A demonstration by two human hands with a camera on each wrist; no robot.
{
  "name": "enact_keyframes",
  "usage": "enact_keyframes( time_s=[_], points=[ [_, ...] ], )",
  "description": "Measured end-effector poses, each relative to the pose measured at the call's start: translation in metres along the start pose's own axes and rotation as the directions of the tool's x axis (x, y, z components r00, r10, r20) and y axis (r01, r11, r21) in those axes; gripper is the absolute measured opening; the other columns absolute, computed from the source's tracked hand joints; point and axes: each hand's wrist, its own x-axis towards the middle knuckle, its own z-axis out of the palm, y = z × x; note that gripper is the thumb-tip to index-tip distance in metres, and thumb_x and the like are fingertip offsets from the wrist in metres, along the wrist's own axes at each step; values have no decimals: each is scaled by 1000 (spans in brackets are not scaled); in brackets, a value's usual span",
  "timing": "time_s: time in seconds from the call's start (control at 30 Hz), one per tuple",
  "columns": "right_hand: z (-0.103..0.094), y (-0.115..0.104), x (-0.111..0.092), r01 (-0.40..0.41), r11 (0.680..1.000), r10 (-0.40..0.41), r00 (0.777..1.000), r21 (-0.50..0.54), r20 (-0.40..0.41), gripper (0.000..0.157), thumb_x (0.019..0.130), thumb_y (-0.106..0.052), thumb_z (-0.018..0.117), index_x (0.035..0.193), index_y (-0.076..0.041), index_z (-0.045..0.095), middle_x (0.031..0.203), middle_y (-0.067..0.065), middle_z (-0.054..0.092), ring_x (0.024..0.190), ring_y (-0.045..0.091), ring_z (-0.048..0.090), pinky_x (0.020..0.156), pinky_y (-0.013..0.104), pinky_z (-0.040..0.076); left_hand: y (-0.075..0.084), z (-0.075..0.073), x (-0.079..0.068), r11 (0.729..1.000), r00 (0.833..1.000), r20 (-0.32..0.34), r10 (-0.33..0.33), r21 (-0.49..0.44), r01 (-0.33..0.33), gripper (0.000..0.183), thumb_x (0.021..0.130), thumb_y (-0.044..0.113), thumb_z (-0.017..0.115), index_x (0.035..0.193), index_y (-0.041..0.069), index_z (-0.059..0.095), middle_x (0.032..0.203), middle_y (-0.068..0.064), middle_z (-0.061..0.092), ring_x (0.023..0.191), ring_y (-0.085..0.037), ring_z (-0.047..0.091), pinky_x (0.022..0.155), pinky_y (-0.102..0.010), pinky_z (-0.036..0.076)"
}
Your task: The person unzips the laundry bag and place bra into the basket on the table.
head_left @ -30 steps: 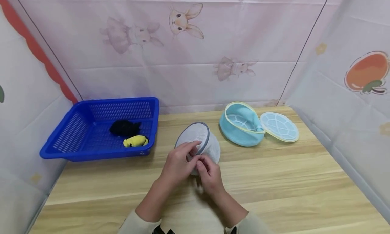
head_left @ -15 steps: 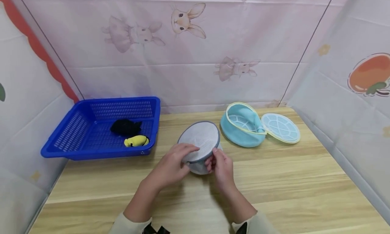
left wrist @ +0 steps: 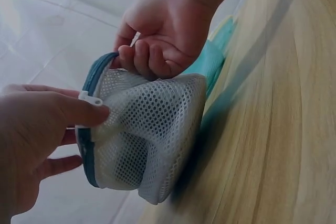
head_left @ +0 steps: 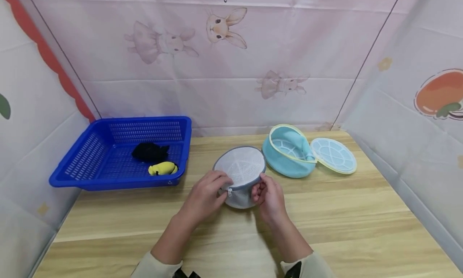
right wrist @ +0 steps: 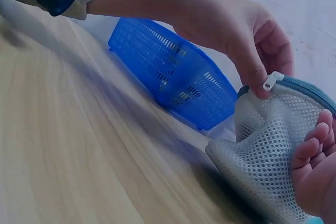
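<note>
A round white mesh laundry bag [head_left: 241, 165] with a blue-grey zip rim stands on the table between my hands, its round mesh top facing up. My left hand [head_left: 203, 194] pinches the rim at the front left, thumb beside the white zip pull [right wrist: 271, 81], other fingers over the top. In the left wrist view, the mesh side [left wrist: 152, 124] is creased and dented inward. On the other side, my right hand [head_left: 271, 197] pinches the rim with thumb and forefinger, the remaining fingers curled against the mesh.
A blue plastic basket [head_left: 72, 181] stands at the back left, holding a black bundle [head_left: 150, 152] and a yellow bundle [head_left: 162, 168]. Behind the white bag to the right is a light-blue mesh bag [head_left: 287, 165], its round lid [head_left: 334, 155] folded open. Patterned cloth walls [head_left: 231, 101] enclose the wooden table [head_left: 343, 229].
The white bag's top has turned from leaning sideways to facing up. My right hand has parted from the left and moved right along the rim; the left hand stays at the zip side.
</note>
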Motion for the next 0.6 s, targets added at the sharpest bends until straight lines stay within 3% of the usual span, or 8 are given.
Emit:
enact_keyframes(
  time_s=[0.1, 0.17, 0.23, 0.33, 0.4, 0.43, 0.5, 0.6],
  points=[
    [0, 0, -4, 112, 979, -119, 992, -171, -32, 41, 101, -22, 50, 62, -10, 52, 54, 0, 52, 47, 9, 46, 43, 19, 39, 2, 0, 0, 1000, 1000, -25, 5, -4, -5, 24, 77, 2, 79, 96, 15, 74, 99, 5, 67, 97, -10, 61, 92, -26, 54],
    [0, 2, -7, 310, 885, -322, 946, -347, 23, 39, 98, -16, 57, 60, -10, 53, 55, 0, 52, 48, 9, 46, 43, 19, 37, 5, -1, 0, 1000, 1000, -28, -5, -7, 5, 22, 79, 3, 79, 96, 15, 75, 97, 5, 67, 94, -9, 60, 87, -24, 55],
    [0, 5, -10, 561, 669, -560, 812, -487, 166, 29, 92, -8, 64, 64, -9, 57, 58, 1, 53, 50, 10, 46, 43, 20, 38, 8, -1, 1, 1000, 999, -26, -22, -9, 22, 21, 80, 4, 79, 98, 14, 76, 97, 6, 67, 93, -8, 60, 84, -23, 55],
    [1, 8, -10, 836, 236, -747, 482, -496, 458, 3, 84, -1, 68, 83, -4, 67, 70, 5, 58, 59, 15, 50, 50, 21, 42, 12, -2, 2, 998, 998, -22, -54, -18, 53, 20, 81, 6, 79, 99, 14, 77, 97, 6, 66, 90, -7, 58, 80, -21, 55],
    [2, 9, -9, 893, 9, -738, 310, -451, 600, 15, 84, -7, 68, 98, -3, 70, 81, 7, 61, 69, 18, 54, 58, 24, 47, 14, -3, 2, 997, 997, -27, -75, -32, 75, 20, 81, 6, 79, 99, 13, 77, 96, 5, 65, 89, -6, 58, 78, -20, 55],
    [3, 9, -8, 898, -74, -720, 253, -434, 646, 21, 85, -10, 67, 104, -3, 70, 85, 8, 61, 73, 19, 55, 61, 25, 48, 14, -3, 3, 996, 996, -28, -85, -38, 84, 20, 81, 6, 79, 100, 13, 77, 95, 6, 65, 88, -6, 57, 77, -19, 55],
    [3, 10, -7, 886, -192, -687, 186, -423, 702, 25, 89, -16, 66, 110, -4, 71, 89, 8, 61, 79, 20, 55, 67, 28, 48, 16, -4, 3, 994, 994, -30, -101, -49, 99, 20, 81, 5, 79, 100, 12, 77, 94, 5, 65, 87, -5, 57, 75, -19, 54],
    [2, 11, -7, 868, -264, -664, 154, -421, 732, 24, 93, -20, 66, 112, -8, 74, 87, 6, 60, 76, 18, 53, 65, 29, 45, 17, -5, 3, 992, 993, -19, -119, -49, 118, 19, 81, 6, 79, 99, 12, 77, 93, 6, 65, 86, -5, 57, 74, -19, 54]
  ],
)
